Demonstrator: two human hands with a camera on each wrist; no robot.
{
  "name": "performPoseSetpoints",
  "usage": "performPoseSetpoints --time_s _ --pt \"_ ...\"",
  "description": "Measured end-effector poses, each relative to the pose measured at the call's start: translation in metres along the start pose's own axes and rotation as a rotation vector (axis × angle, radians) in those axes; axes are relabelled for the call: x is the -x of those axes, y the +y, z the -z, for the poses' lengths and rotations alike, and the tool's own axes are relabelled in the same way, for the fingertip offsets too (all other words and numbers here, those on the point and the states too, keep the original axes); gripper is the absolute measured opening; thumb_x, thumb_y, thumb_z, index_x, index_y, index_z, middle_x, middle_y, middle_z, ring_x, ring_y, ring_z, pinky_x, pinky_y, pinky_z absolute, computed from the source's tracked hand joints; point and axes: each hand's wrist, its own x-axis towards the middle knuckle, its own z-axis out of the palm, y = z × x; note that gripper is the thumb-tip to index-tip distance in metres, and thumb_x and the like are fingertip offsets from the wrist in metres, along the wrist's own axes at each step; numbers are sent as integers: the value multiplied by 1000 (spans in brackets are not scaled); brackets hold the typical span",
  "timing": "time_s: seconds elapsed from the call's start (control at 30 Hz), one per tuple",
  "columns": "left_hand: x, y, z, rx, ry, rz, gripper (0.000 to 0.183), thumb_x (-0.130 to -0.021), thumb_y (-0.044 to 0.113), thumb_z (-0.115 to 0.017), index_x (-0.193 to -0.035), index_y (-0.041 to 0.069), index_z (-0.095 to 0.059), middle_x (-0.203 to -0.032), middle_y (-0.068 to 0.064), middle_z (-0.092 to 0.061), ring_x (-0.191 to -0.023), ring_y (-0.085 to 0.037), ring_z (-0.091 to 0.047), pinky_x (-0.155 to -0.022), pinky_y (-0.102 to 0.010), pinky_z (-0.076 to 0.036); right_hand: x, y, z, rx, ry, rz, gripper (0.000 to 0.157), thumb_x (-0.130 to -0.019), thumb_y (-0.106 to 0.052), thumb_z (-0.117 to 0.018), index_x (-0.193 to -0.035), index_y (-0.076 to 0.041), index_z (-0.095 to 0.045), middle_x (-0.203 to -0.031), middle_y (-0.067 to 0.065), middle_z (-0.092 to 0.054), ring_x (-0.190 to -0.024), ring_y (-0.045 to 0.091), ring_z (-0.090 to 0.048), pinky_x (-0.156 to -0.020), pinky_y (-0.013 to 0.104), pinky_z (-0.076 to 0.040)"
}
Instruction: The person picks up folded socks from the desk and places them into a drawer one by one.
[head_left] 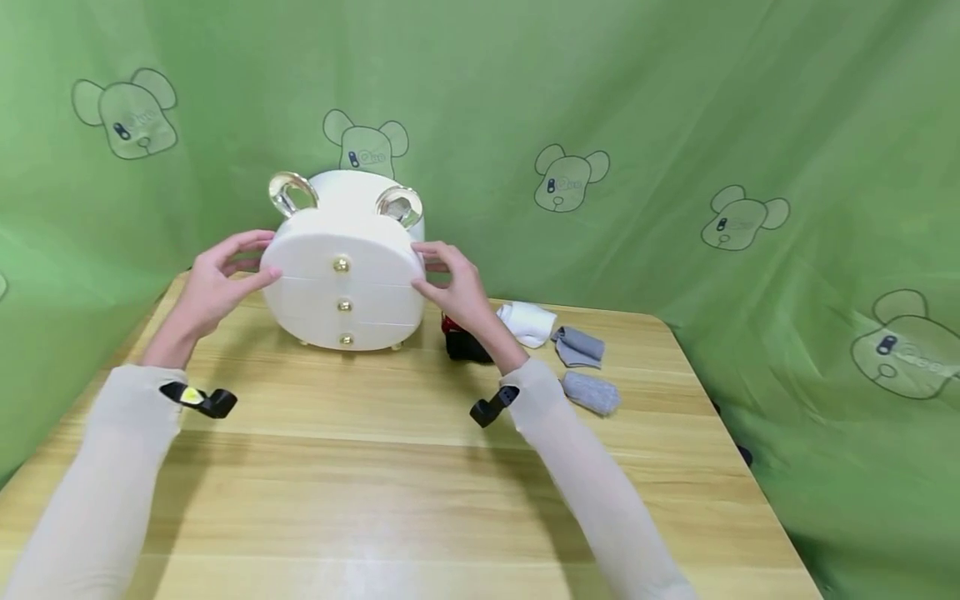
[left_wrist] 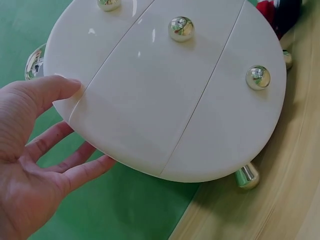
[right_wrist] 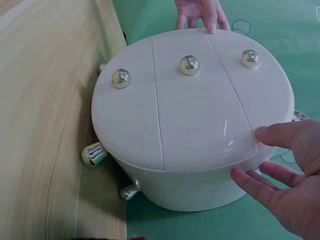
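A white oval drawer box (head_left: pixel 300 292) stands toward the back of the table, its three drawer fronts closed. It has gold ball knobs (head_left: pixel 344 306), two gold ear-shaped loops (head_left: pixel 293 193) on top and small gold feet (left_wrist: pixel 247 176). My left hand (head_left: pixel 213 287) holds its left side, thumb on the front face near the upper seam and fingers along the side. On the opposite side, my right hand (head_left: pixel 459 292) grips the box in the same way, as the right wrist view shows with thumb (right_wrist: pixel 280 134) on the front.
Right of the box lie a folded white cloth item (head_left: pixel 528 322), a dark grey one (head_left: pixel 579 347) and a light grey one (head_left: pixel 591 392). Black (head_left: pixel 467 347) and red cloth is partly hidden behind my right forearm. A green curtain (head_left: pixel 480 100) hangs behind the wooden table (head_left: pixel 360 483).
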Motion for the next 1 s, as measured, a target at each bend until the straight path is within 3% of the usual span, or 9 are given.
performPoseSetpoints --time_s 0.27,0.53,0.83,0.93,1.0 --pt "-3 6 -21 -24 -18 1 57 -95 19 -75 -148 19 -52 -145 -3 -56 -120 -10 -58 -86 -9 -59 10 6 22 10 6 -26 49 -90 0 -75 -136 -8 -61 -135 15 -61 -124 31 -63 -101 33 -62" --pt "-5 9 -37 -30 -29 -5 58 -95 23 -75 -148 20 -52 -149 -9 -54 -132 -30 -56 -89 -11 -58 19 10 35 -55 17 -74 49 -91 2 -73 -137 -8 -60 -137 15 -58 -124 35 -62 -102 40 -62" --pt "-8 14 -37 -39 -38 13 59 -95 24 -75 -148 17 -51 -148 -9 -53 -130 -29 -56 -92 -16 -59 23 12 35 -95 42 -101 49 -92 -1 -74 -138 -10 -61 -137 15 -59 -125 33 -61 -103 42 -61" --pt "-12 22 -34 -39 -51 36 61 -96 28 -72 -151 16 -47 -148 -12 -53 -128 -25 -55 -103 -28 -58 28 10 35 -121 75 -115 42 -93 -5 -74 -133 -7 -63 -130 16 -63 -120 31 -64 -101 43 -62" --pt "-17 30 -32 -23 -53 53 64 -97 31 -71 -153 16 -43 -149 -15 -51 -126 -22 -55 -106 -30 -57 31 8 35 -146 103 -119 33 -94 -8 -74 -126 -4 -66 -121 16 -66 -111 28 -66 -94 36 -65"
